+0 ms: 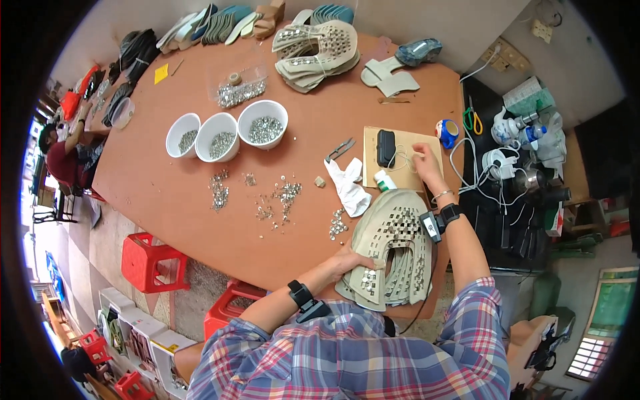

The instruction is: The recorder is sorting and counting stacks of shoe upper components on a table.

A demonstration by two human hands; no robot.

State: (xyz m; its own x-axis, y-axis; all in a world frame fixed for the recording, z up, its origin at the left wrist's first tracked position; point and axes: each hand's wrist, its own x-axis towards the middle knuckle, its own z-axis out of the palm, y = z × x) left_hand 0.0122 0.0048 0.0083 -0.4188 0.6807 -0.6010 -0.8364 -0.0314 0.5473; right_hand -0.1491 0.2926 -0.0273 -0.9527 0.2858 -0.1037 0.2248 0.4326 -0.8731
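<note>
A stack of pale shoe uppers (373, 227), studded with small square pieces, lies at the table's front edge close to my body. My left hand (353, 260) grips its left side, thumb on top and the other fingers mostly hidden. Farther off, my right hand (425, 163) is over a tan board (413, 183), fingers drawn together. A thin pale cord (399, 157) loops from beside a black case (386, 148) to those fingers. A small white bottle with a green cap (383, 180) lies between the stack and the case.
Three white tubs of metal studs (220, 137) stand left of centre, with loose studs (288, 193) in front. A white cloth (348, 187) and pliers (341, 149) lie mid-table. More uppers (317, 57) sit at the back. Cables and a kettle (503, 127) crowd the right. Another person (63, 157) sits far left.
</note>
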